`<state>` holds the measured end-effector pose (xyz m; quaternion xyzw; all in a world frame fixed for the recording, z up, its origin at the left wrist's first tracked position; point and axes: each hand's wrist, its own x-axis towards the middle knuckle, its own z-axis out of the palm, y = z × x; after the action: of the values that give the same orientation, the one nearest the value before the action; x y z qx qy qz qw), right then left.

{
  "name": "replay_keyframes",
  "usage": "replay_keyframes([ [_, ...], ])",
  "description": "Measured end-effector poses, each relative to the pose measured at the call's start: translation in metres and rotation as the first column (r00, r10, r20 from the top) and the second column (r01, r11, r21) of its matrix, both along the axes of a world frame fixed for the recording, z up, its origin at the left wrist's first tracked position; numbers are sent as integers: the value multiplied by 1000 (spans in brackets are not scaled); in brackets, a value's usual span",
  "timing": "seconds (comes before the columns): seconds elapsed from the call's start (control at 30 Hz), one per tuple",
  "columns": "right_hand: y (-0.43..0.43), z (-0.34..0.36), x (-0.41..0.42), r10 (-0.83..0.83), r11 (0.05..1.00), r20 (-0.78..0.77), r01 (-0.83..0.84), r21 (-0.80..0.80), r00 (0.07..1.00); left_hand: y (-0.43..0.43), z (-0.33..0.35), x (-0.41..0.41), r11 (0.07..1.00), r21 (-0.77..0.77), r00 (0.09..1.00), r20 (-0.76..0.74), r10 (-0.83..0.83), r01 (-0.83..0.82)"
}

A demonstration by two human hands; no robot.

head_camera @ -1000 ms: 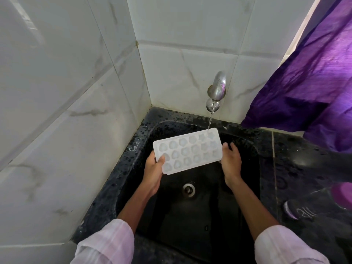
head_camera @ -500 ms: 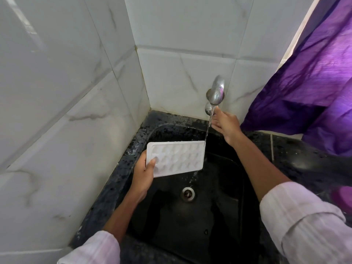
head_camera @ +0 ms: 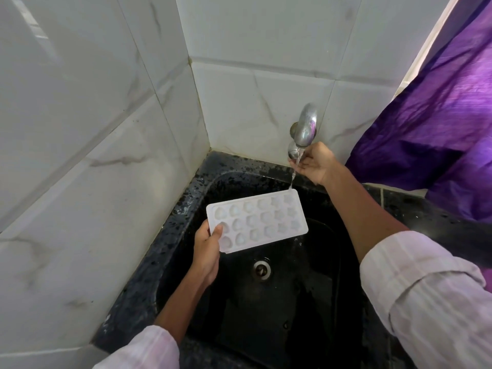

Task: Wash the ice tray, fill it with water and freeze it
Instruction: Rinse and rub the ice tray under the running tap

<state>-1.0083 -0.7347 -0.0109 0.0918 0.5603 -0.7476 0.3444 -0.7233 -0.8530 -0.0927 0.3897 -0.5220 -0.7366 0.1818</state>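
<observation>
The left hand (head_camera: 206, 251) is gripping the white ice tray (head_camera: 257, 221) by its near left end, thumb lying on top over a cell and fingers going beneath, and is holding it face up over the black sink (head_camera: 306, 315), above the drain (head_camera: 262, 270). A thin stream of water (head_camera: 293, 174) is falling from the metal tap (head_camera: 306, 126) onto the tray's far right corner. The right hand (head_camera: 315, 162) is reaching to the tiled wall, its fingers curling round the round knob (head_camera: 292, 153) under the spout. The hands are well apart. A purple curtain (head_camera: 439, 115) is hanging over the speckled bench (head_camera: 426, 217) at the right
</observation>
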Motion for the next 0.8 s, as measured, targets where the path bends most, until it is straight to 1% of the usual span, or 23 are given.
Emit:
replay_keyframes([
  [0.13,-1,0,2,-21,999,6,21,-25,1000,0,1,-4,999,48,1000,-12,17,-17],
  [0.3,9,-18,17,-43,980,-48,33,-195,998,-1,2,-9,999,44,1000,9,18,-18],
  [0.4,20,-29,23,-39,979,-118,15,-203,992,-1,1,-9,999,32,1000,28,10,-11],
  [0.5,28,-37,25,-21,971,-96,-2,-239,995,-1,0,-8,999,39,999,28,16,-17],
  [0.57,29,-34,23,9,973,-99,-32,-229,995,0,0,-8,998,55,1000,21,16,-17],
  [0.63,29,-29,22,25,982,-107,-44,-184,994,1,0,-7,998,69,1000,11,12,-13],
  [0.7,29,-28,25,22,996,-141,-34,-81,990,2,0,-8,997,74,1000,3,9,-9],
  [0.77,33,-34,33,36,988,-249,3,155,968,2,1,-8,997,72,1000,-2,0,1],
  [0.8,37,-40,40,63,956,-301,29,292,952,1,1,-9,998,68,1000,-6,-6,6],
])
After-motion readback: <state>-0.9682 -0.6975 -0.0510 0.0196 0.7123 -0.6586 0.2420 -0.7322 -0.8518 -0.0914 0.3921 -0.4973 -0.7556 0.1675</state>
